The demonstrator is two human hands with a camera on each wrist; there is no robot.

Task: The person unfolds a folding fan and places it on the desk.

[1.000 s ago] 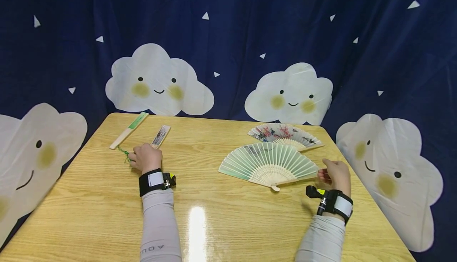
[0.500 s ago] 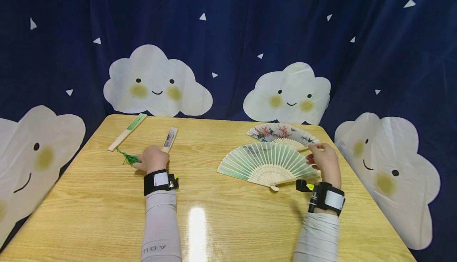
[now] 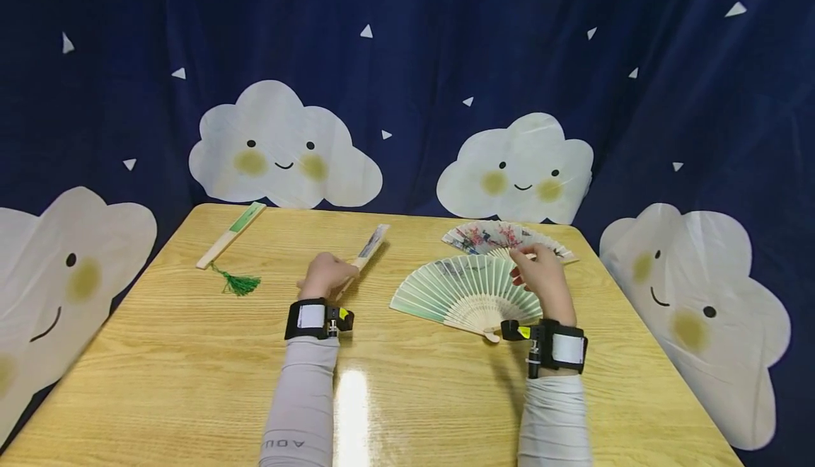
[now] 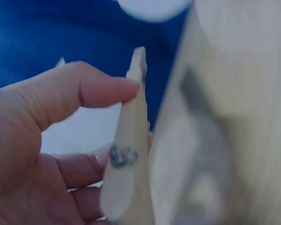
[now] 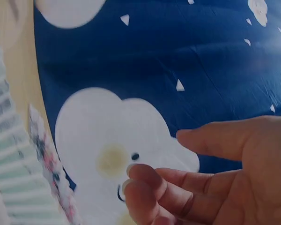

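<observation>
My left hand (image 3: 323, 274) pinches a folded hand fan (image 3: 371, 244) with a printed grey-white leaf, tilted with its far end raised. In the left wrist view, thumb and fingers hold the pale sticks of the folded fan (image 4: 127, 173) near a small metal rivet. My right hand (image 3: 542, 281) hovers over the right part of an open green fan (image 3: 420, 293), fingers loosely bent. Nothing sits between thumb and fingers of the right hand (image 5: 210, 178) in the right wrist view. Behind the green fan lies an open white fan (image 3: 487, 233) with pink blossoms, partly covered by it.
Another folded fan (image 3: 223, 243), green and pale wood, lies at the back left with a green tassel (image 3: 242, 284). The wooden table (image 3: 191, 368) ends at a dark blue curtain (image 3: 407, 49) with cloud prints behind it.
My left hand has lifted the folded fan and carried it rightward, away from the green tassel. My right hand has moved left from the green fan's right edge to above it.
</observation>
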